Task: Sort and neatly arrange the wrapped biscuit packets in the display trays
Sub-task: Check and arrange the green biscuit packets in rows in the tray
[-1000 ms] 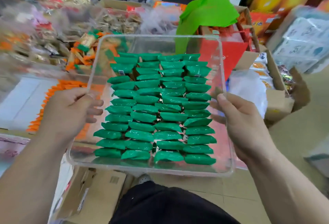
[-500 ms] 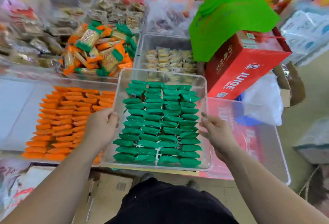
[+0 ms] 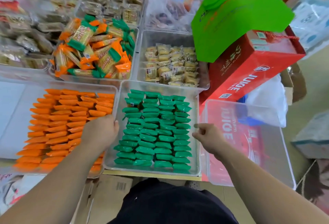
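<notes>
A clear tray filled with neat rows of green biscuit packets sits on the table's front edge. My left hand grips its left wall, fingers curled over the rim. My right hand is at the right rim with curled fingers, thumb tip over the edge, pinching it. To the left lies a second clear tray with rows of orange packets. Behind stands a bin of mixed orange and green packets.
An empty clear tray lies to the right on a red juice box. A bin of yellow wrapped cakes stands behind the green tray. A red JUICE carton and a green bag are at the back right. Cardboard boxes sit below.
The tray of green packets came down from in front of me and now rests on the table between the orange tray and the empty tray. Both hands stayed at its sides.
</notes>
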Demonstrator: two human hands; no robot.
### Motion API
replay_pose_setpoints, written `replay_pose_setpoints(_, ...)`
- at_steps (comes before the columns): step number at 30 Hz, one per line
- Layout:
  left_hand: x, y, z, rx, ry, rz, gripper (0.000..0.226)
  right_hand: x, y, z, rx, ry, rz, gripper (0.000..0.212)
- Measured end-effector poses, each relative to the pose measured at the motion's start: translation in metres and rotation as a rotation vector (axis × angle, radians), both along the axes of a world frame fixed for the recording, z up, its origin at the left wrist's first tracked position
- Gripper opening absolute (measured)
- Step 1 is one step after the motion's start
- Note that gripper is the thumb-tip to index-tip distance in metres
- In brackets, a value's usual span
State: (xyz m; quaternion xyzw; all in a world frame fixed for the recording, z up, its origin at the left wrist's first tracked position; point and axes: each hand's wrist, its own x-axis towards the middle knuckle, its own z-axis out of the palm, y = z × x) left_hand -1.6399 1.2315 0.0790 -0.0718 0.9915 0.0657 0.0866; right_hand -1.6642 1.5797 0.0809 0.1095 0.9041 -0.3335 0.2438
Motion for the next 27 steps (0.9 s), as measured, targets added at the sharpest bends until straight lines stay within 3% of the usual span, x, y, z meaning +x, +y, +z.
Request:
replay_pose_setpoints(14, -0.010, 0.003, -0.005, -0.154, -0.105, -0.136, 0.021, -0.014, 0.012, 0.004, 0.183, 0.019, 0.164, 0.048)
replay_pose_setpoints(20, 0.005, 0.008, -0.004, -0.050, -0.051, -0.057, 0.009, -0.019, 0.020, 0.001, 0.144, 0.022, 0.248, 0.050)
replay_pose_setpoints(27, 0.071, 0.022, -0.012, -0.007, 0.061, 0.002, 0.039, -0.012, 0.028, 0.002, 0.171, 0.213, 0.218, 0.060)
